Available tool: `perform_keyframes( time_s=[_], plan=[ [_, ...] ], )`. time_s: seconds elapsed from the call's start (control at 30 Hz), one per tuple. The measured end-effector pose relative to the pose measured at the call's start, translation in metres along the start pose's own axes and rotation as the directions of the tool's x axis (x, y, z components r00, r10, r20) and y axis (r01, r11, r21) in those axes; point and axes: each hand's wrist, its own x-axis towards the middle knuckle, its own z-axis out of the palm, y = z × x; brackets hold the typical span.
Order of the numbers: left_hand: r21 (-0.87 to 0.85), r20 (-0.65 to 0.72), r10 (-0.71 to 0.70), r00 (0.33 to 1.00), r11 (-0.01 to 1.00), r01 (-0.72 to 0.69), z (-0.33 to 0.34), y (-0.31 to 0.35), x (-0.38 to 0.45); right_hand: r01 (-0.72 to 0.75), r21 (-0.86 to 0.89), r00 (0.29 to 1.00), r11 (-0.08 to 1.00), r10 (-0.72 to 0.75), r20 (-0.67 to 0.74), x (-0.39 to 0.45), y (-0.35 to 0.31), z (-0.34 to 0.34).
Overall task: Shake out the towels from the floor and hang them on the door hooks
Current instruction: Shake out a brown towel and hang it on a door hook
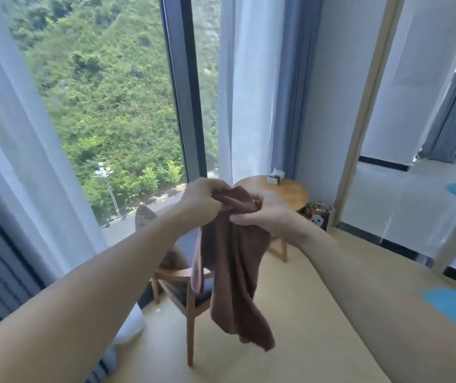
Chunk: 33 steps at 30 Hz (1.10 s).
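Both hands were raised in front of the window (105,106), and the brown towel (232,272) hung down from them above the wooden chair (191,299). The left hand (202,200) and the right hand (269,214) each had a closed grip on the bunched top edge. Behind them stood a round tabletop (290,190) with what seemed to be a tissue box (275,176).

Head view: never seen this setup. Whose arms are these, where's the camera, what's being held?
There is no machine here: a person wears one wide-angle camera on the head, looking forward and down along both bare arms. The left hand and right hand each pinch the top edge of a brown towel, which hangs bunched in the air. Behind it stand a wooden chair and a round table holding a tissue box, beside a big window. No door hooks are in sight.
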Motion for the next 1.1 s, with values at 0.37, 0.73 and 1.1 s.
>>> perform_keyframes(
  time_s=[0.37, 0.73, 1.1],
  plan=[
    [0.137, 0.382, 0.208, 0.901, 0.951, -0.278, 0.178, 0.044, 0.167, -0.023, 0.079, 0.786, 0.997, 0.067, -0.615, 0.040, 0.066, -0.174],
    [0.148, 0.423, 0.197, 0.884, 0.948, -0.282, 0.245, 0.020, 0.422, -0.189, 0.131, 0.507, 0.973, 0.211, -0.835, 0.171, 0.135, -0.365],
    [0.094, -0.098, -0.042, 0.994, 0.994, 0.051, 0.201, -0.024, 0.590, 0.007, 0.495, 0.722, 0.869, 0.337, -0.604, 0.355, 0.187, -0.451]
  ],
)
